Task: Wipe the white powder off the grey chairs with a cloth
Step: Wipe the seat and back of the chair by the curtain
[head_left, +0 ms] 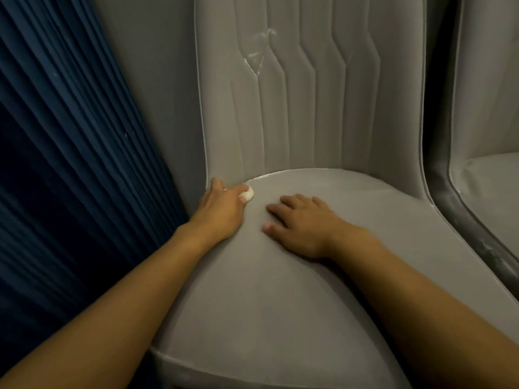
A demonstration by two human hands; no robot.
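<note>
The left hand point(222, 209) lies at the rear left corner of the seat of a grey upholstered chair point(280, 290), fingers curled round a small white wad of cloth point(247, 195) that is pressed against the seat near the backrest seam. The right hand point(300, 223) rests flat on the seat just beside it, fingers straight and spread, holding nothing. White powder streaks point(257, 58) mark the upper left of the stitched backrest; a second grey chair point(483, 192) stands to the right and a dark blue pleated curtain point(70, 164) hangs to the left.
</note>
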